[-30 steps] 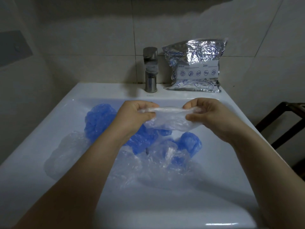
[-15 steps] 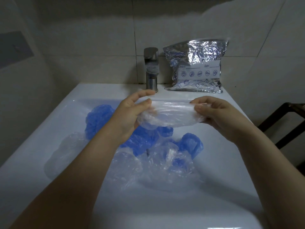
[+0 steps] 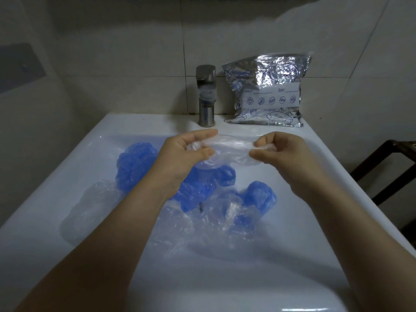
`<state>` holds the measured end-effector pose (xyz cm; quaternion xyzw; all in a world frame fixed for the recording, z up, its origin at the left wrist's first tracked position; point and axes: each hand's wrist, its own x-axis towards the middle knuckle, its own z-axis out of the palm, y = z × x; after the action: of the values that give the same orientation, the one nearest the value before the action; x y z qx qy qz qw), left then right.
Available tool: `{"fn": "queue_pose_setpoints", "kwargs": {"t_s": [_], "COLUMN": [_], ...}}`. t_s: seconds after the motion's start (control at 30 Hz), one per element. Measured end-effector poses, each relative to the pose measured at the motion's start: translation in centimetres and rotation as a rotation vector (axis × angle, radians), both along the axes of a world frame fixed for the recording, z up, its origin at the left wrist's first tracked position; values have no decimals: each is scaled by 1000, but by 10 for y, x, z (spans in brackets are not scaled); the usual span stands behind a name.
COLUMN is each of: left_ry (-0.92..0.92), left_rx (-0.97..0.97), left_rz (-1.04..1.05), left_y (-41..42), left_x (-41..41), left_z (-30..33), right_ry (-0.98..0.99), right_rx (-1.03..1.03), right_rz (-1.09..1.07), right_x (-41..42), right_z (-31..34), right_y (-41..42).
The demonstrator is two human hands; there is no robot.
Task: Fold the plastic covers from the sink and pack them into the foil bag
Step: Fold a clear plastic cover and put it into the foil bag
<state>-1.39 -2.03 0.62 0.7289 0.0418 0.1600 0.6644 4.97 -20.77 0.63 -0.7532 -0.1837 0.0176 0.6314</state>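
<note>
so far i'm on one clear cover [image 3: 227,152], pinched between my left hand [image 3: 186,154] and right hand [image 3: 279,152]; blue covers [image 3: 137,163] wait in the sink [image 3: 315,181] below my hands, foil bag [image 3: 267,91] beyond them.

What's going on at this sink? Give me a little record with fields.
Held item: clear plastic cover, stretched above the basin
Left hand: pinches one end
Right hand: pinches the other end
In sink: blue covers and clear covers, loose
Foil bag: upright on the rim against the wall, right of the tap
Stage: folding; this cover not yet packed
</note>
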Motion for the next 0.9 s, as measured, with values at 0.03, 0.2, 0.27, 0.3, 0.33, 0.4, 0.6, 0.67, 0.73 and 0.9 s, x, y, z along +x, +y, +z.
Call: {"fn": "queue_pose_setpoints", "kwargs": {"t_s": [0.03,0.2,0.27,0.3,0.33,0.4,0.6,0.67,0.73,0.9], "left_ry": [-10,-50,-75,-86,-93,-92,-59,-51,-88,-53], "left_rx": [9,73,124,181,272,464,495,307,153,68], "left_rz": [15,101,160,195,234,289,25,-107,-137,-177], "left_y": [1,-2,-5,-5,-4,0,9,8,8,5], "left_x": [-1,0,1,2,4,7,2,-2,-3,-4], "left_z": [1,2,0,-2,-3,-6,-2,2,4,3], "right_ry": [-32,-226,-295,-316,-333,-337,-8,144,227,192], "right_rx": [-4,-101,-186,-229,-267,-314,-1,213,304,162], "right_rz": [11,-27,-50,-57,-58,-36,192,346,393,320], "right_x": [-1,-6,-6,-5,-5,-5,10,15,16,15], "right_z": [1,6,4,3,2,1,0,-1,-3,-8], "right_y": [0,2,3,4,4,5,-10,-17,-19,-9]}}
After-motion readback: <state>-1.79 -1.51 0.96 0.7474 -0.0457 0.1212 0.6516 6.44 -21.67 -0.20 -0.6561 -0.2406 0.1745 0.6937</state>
